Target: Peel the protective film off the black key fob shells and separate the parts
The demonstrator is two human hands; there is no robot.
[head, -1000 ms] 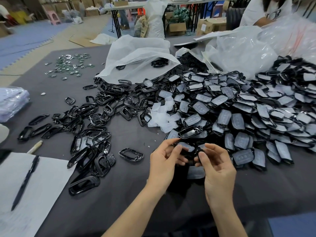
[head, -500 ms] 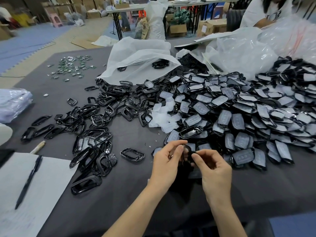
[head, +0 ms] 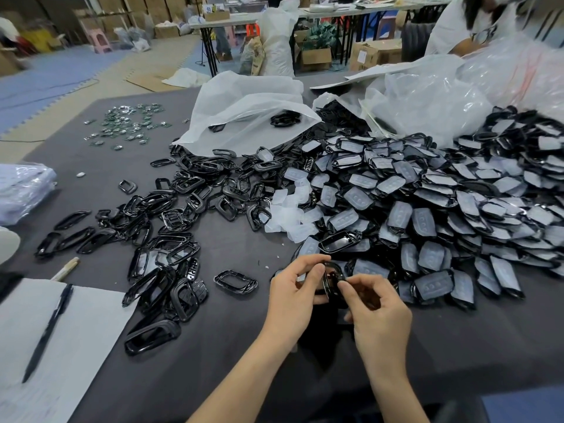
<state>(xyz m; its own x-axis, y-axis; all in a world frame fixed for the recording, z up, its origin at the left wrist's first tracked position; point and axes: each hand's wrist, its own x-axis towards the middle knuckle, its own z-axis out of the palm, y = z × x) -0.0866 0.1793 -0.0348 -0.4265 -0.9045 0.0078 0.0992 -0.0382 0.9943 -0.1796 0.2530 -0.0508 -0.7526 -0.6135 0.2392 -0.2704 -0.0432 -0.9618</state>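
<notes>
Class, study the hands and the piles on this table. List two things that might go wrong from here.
First, the left hand and right hand pinch the black shell; if it slips, it may land in the film-covered pile just behind. Second, the bare frames heap meets that pile near the loose films, so sorted parts may mix.

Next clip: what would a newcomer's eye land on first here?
A heap of filmed shells covers the right of the table, below clear bags. Left of it, bare black frames lie scattered. At the near edge, the left hand and right hand grip one black shell.
</notes>
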